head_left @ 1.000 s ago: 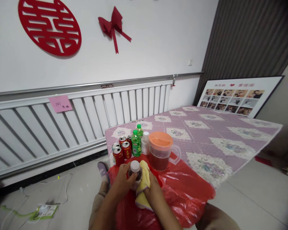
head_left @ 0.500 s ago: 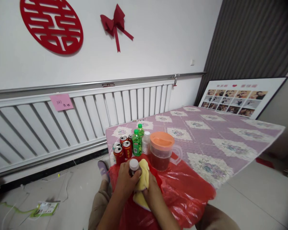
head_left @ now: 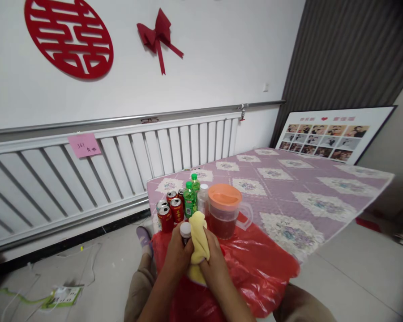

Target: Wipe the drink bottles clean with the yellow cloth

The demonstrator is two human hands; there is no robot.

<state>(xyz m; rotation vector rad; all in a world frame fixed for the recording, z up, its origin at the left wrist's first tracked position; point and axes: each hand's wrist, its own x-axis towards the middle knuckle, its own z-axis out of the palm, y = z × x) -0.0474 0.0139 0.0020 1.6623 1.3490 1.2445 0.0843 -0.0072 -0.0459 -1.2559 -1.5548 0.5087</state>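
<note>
My left hand (head_left: pixel 178 256) is wrapped round a small bottle (head_left: pixel 186 231) with a white cap, held upright; its dark body is mostly covered by my fingers. Beside it, my right hand (head_left: pixel 215 259) grips a yellow cloth (head_left: pixel 199 237), bunched up close against the bottle. More yellow shows below my hands. Under them a red plastic sheet (head_left: pixel 255 273) covers the table's near corner. Just beyond stand green-capped bottles (head_left: pixel 190 200), a clear bottle with a white cap (head_left: pixel 203 201) and several red cans (head_left: pixel 177 210).
A clear pitcher (head_left: pixel 223 222) with an orange lid and brown liquid stands right of the bottles. The patterned tablecloth (head_left: pixel 289 188) stretches right towards a leaning photo board (head_left: pixel 332 134). A white radiator (head_left: pixel 127 165) lines the wall. On the floor at left lies a power strip (head_left: pixel 65 296) with cords.
The yellow cloth has risen and its top now stands higher beside the bottle. My right hand has shifted slightly upward with it. My left hand still holds the bottle.
</note>
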